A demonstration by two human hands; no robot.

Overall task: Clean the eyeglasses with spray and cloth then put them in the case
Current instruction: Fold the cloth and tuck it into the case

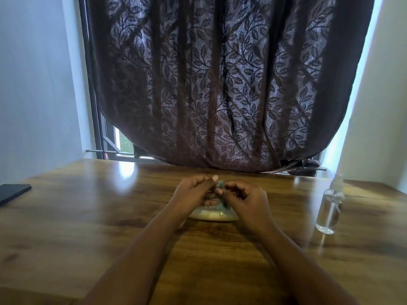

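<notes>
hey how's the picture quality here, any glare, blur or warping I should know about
Head view: backlit by the window behind the dark curtain, so the room reads dim; bright glare patches on the wooden table; wide-angle warping bows the curtain and walls; left hand and right hand look soft with motion blur around the greenish cloth; spray bottle slightly hazy.

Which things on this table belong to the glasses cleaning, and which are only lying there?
For the job: greenish cloth, pinched by the left hand and the right hand; pale case beneath the hands; clear spray bottle standing at the right. The eyeglasses cannot be made out.

Lying about: dark phone at the left edge.
</notes>
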